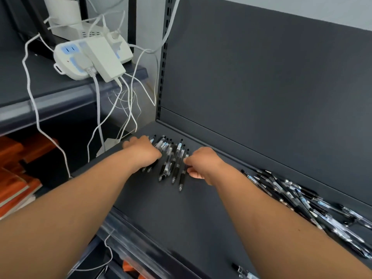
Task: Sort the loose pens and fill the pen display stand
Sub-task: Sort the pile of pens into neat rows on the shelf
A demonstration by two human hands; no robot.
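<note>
The work surface is a dark grey shelf [201,218] with a raised back panel.

1. Row of pens [173,158]: a batch of black-and-clear pens lies side by side near the back left corner of the shelf, roughly parallel, with the tips pointing toward the person. The front ends are not level.
2. Left hand [144,152]: it rests palm down on the left end of the row and presses on the pens there, fingers loosely bent. Pen ends stick out in front of and behind the hand.
3. Right hand [203,164]: it is at the right end of the row, fingers curled, with the fingertips and thumb touching the outermost pen. Whether it grips that pen or only pushes against it cannot be told.
4. Loose pile of pens [302,200]: unsorted, crossing one another, on the right part of the shelf, partly hidden behind the right forearm.
5. Single pen [241,270]: lies apart at the front edge of the shelf.

On the neighbouring shelf to the left sits a white power strip [90,55] with white cables [96,101] hanging down.
</note>
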